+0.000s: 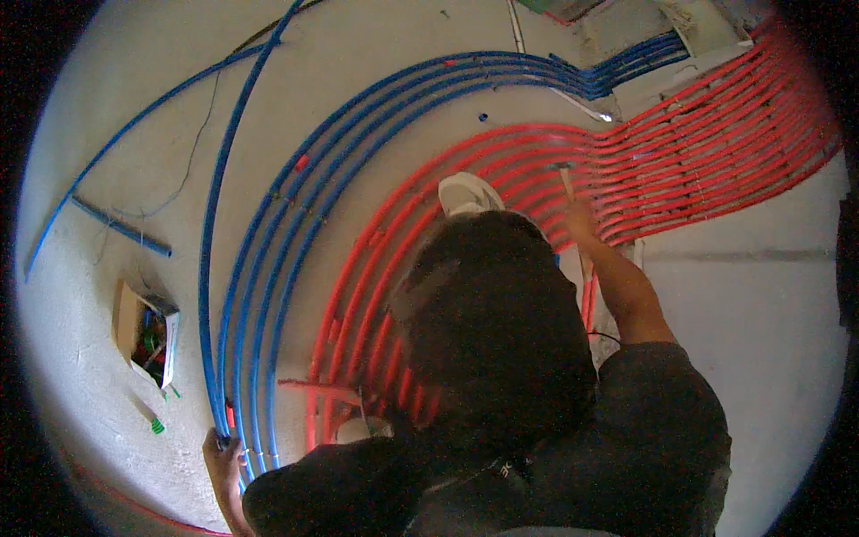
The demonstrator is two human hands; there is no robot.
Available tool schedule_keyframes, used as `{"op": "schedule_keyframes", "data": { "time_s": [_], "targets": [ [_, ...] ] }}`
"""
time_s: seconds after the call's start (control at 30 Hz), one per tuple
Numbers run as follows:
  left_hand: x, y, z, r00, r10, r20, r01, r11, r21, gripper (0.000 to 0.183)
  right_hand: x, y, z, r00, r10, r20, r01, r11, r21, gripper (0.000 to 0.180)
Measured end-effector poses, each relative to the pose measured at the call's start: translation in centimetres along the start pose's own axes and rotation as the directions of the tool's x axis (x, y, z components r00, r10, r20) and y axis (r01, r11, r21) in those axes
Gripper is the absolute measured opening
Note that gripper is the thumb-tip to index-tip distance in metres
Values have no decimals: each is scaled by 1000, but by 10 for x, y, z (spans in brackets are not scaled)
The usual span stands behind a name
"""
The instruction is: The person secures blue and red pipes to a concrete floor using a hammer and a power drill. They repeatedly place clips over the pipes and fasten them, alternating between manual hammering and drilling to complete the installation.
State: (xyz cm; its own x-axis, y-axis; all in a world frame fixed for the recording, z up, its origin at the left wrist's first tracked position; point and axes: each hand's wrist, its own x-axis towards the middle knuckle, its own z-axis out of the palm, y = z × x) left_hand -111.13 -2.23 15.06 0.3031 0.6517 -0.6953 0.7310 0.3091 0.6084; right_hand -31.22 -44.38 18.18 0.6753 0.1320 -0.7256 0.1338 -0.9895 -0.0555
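At the lower left, my left hand (pixel 225 456) is closed around a long blue conduit (pixel 209 268), beside the curved run of blue conduits (pixel 268 255). My right hand (pixel 580 218) grips a hammer (pixel 566 178) by its light handle. The hammer's head is over the bundle of red conduits (pixel 678 154), and whether it touches them I cannot tell. These red pipes bend from the upper right down past my feet. My dark-clothed body hides part of them.
A white shoe (pixel 463 191) rests among the red pipes. To the left are an open cardboard box (pixel 124 315) with mixed items, a short blue pipe (pixel 121 225) and a green piece (pixel 158 425). A red bar (pixel 315 386) crosses the red pipes. Bare wall or floor shows at right.
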Motion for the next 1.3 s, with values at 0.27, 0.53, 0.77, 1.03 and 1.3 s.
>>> {"op": "schedule_keyframes", "data": {
  "time_s": [0.27,0.53,0.77,1.03,1.3],
  "targets": [
    [-15,-35,23,984,-152,-93,178,799,574,27,85,31,-54,996,-31,85,21,993,117,57],
    [-59,24,36,814,-575,-80,538,696,475,39,145,-415,-209,-136,-972,-194,751,26,-659,75],
    [-84,125,60,977,-188,-98,201,670,714,27,139,-554,-268,-461,-747,-479,840,-541,35,36],
    [66,317,125,954,-140,-265,277,750,601,34,194,-472,-410,-36,-754,-656,999,-42,-7,43],
    [188,371,138,976,35,-214,105,784,611,33,210,-533,-413,-146,-792,-592,961,29,-276,50]
  ]
}}
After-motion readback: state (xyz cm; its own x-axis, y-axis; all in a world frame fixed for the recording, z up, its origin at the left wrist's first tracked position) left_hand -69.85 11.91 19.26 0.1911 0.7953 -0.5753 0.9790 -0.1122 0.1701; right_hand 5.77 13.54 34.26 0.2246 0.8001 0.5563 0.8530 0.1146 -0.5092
